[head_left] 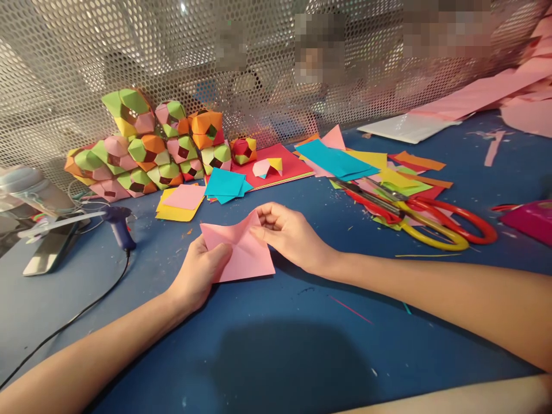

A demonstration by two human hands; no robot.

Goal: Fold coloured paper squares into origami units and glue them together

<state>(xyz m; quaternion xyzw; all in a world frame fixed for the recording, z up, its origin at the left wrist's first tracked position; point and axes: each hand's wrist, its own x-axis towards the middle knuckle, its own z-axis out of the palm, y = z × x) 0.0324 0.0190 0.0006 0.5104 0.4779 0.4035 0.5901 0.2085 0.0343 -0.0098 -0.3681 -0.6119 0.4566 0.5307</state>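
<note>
A square of pink paper (245,261) with crease lines is held up over the blue table. My left hand (199,267) grips its left side, the thumb lying on the paper's face and the fingers behind. Pinched in my right hand (288,233) is the sheet's upper right corner, which bends upward. Just beyond my hands lie a stack of blue paper squares (225,184) and some pink and yellow squares (183,201). Folded paper balls (149,150) in green, orange, pink and yellow are piled behind these, against the mesh.
Scissors with red and yellow handles (431,224) lie on colored paper scraps at right. A glue gun (118,224), its cord and a phone (52,247) occupy the left. Perforated metal mesh (267,80) rises behind the blue table (297,356).
</note>
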